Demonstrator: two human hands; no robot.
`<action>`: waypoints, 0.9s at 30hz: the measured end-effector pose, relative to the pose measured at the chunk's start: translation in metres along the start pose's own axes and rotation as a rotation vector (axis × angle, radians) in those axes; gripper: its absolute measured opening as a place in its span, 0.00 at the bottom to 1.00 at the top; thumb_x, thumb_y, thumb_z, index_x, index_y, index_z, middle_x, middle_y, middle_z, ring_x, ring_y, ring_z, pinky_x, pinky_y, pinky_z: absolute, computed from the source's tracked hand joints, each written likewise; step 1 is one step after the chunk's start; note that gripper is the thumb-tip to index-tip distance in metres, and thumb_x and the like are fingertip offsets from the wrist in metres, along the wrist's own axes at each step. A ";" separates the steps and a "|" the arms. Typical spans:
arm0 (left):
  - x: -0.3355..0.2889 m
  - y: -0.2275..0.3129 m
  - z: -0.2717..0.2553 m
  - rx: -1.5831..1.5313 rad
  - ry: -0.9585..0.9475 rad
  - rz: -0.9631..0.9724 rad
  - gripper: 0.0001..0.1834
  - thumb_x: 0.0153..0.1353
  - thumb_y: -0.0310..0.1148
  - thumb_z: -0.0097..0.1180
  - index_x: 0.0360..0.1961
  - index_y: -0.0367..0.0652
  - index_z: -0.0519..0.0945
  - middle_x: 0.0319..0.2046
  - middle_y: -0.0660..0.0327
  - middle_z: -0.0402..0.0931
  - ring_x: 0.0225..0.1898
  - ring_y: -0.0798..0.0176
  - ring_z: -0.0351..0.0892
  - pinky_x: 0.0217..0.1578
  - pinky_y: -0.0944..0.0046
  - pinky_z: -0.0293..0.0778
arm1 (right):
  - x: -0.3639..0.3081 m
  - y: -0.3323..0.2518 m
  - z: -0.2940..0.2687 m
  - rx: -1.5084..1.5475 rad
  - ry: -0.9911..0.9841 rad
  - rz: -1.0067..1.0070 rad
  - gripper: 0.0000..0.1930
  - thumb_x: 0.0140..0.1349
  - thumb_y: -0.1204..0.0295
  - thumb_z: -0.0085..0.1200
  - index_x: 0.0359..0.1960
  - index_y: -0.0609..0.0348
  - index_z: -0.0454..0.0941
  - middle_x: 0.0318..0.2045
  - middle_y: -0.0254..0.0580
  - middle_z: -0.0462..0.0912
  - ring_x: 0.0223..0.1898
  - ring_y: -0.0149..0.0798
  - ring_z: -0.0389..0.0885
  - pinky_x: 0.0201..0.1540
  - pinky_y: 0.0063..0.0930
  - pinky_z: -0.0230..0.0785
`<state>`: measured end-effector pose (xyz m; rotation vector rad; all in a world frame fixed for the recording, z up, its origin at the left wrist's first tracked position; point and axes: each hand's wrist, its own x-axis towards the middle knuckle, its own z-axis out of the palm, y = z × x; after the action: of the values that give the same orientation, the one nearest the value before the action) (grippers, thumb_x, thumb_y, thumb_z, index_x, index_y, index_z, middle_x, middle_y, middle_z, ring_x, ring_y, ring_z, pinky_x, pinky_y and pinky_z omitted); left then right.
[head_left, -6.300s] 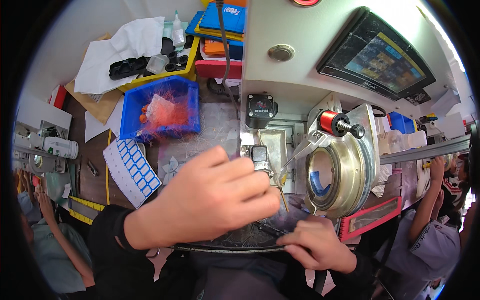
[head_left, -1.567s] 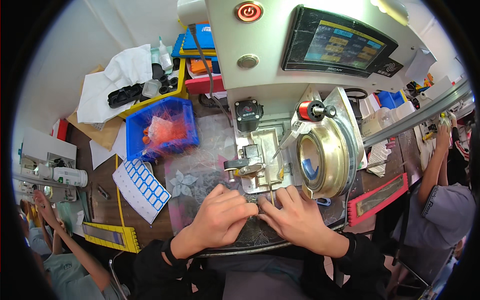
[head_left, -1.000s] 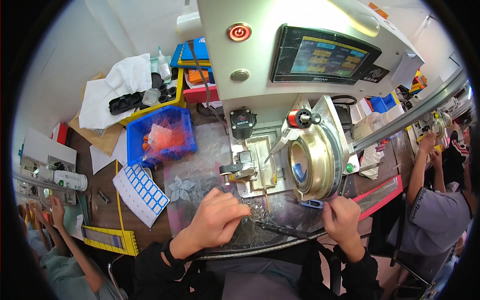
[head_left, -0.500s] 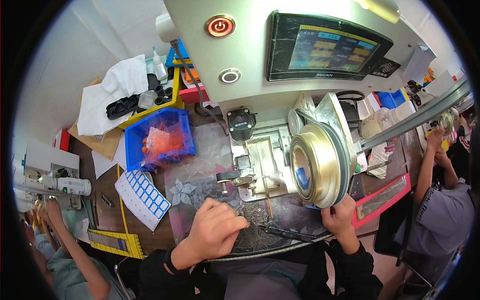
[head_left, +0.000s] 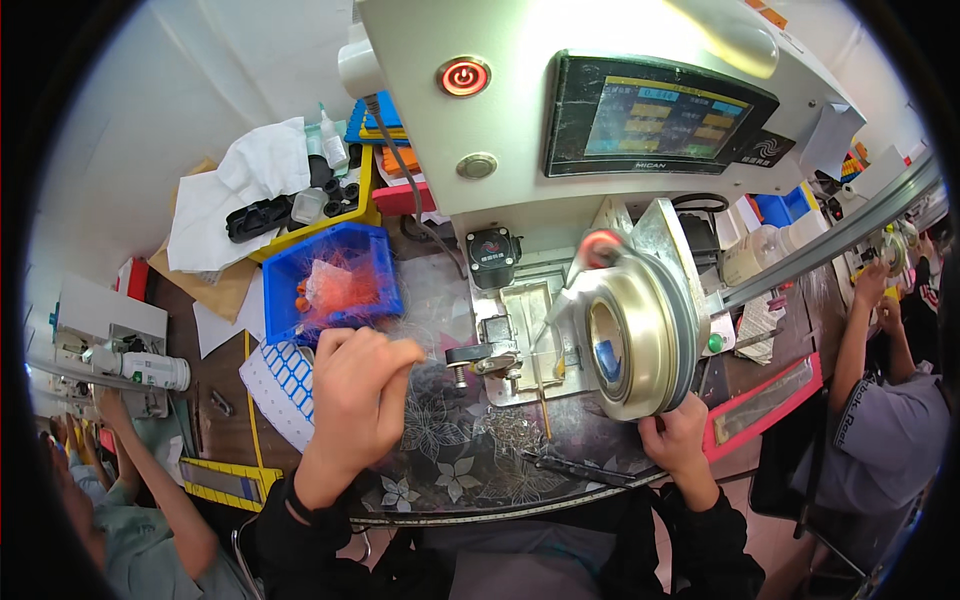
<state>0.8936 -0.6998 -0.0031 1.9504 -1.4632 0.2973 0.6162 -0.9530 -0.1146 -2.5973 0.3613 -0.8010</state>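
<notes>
My left hand (head_left: 365,400) is raised over the left of the work mat, its fingers pinched together; anything in the pinch is too fine to make out. It is near the blue bin (head_left: 385,262) that holds a tangle of orange-red fine strands (head_left: 345,288). At the lower edge of a large brass-coloured wheel (head_left: 640,345) on the machine, my right hand (head_left: 678,437) has its fingers curled; the wheel partly hides them. Between the hands are a small metal clamp fixture (head_left: 493,352), a pile of tiny metal pieces (head_left: 515,430) and black tweezers (head_left: 580,468).
The machine's housing (head_left: 520,120) carries a touch screen (head_left: 660,120) and a red-lit power button (head_left: 463,76). A blue-and-white label sheet (head_left: 285,380) and a yellow tray (head_left: 368,200) are at left. A pink-framed panel (head_left: 765,405) stands at right. Co-workers sit at both sides.
My left hand has moved left and up from the pile of metal pieces. The ring-shaped button's light has gone out, and a red blur appears above the wheel. My right hand stays by the wheel.
</notes>
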 end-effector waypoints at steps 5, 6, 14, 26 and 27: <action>-0.008 -0.006 0.022 -0.011 -0.097 -0.054 0.11 0.53 0.20 0.61 0.38 0.45 0.81 0.24 0.61 0.72 0.29 0.55 0.74 0.41 0.57 0.65 | 0.004 -0.003 -0.003 -0.012 0.020 0.006 0.09 0.46 0.76 0.60 0.20 0.57 0.70 0.18 0.41 0.69 0.20 0.49 0.70 0.25 0.42 0.60; -0.009 -0.005 0.020 -0.004 -0.104 -0.070 0.11 0.53 0.20 0.61 0.38 0.45 0.81 0.24 0.61 0.72 0.29 0.54 0.75 0.43 0.57 0.66 | 0.005 -0.004 -0.003 -0.007 0.023 0.009 0.09 0.46 0.76 0.60 0.20 0.57 0.70 0.18 0.41 0.70 0.20 0.49 0.71 0.25 0.42 0.60; -0.027 -0.008 0.040 -0.277 -0.060 -0.229 0.08 0.61 0.19 0.55 0.39 0.41 0.81 0.26 0.61 0.83 0.33 0.56 0.82 0.42 0.57 0.73 | 0.004 -0.003 -0.006 -0.100 -0.022 -0.001 0.12 0.53 0.72 0.64 0.20 0.53 0.71 0.18 0.38 0.72 0.20 0.46 0.74 0.25 0.40 0.64; -0.048 -0.002 0.040 -0.732 -0.197 -0.511 0.12 0.74 0.22 0.43 0.47 0.23 0.77 0.35 0.46 0.85 0.39 0.51 0.89 0.40 0.59 0.87 | 0.001 -0.008 -0.012 -0.065 0.034 0.007 0.09 0.60 0.67 0.62 0.24 0.54 0.77 0.22 0.39 0.79 0.23 0.47 0.80 0.26 0.40 0.71; -0.048 -0.005 0.043 -0.708 -0.210 -0.493 0.13 0.75 0.22 0.41 0.49 0.24 0.77 0.35 0.45 0.86 0.38 0.51 0.89 0.40 0.60 0.86 | 0.001 -0.008 -0.013 -0.064 0.035 0.011 0.09 0.60 0.67 0.62 0.25 0.54 0.77 0.22 0.39 0.80 0.24 0.47 0.81 0.26 0.40 0.71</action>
<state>0.8726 -0.6895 -0.0631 1.6845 -0.9586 -0.5861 0.6108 -0.9502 -0.1010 -2.6414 0.4173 -0.8447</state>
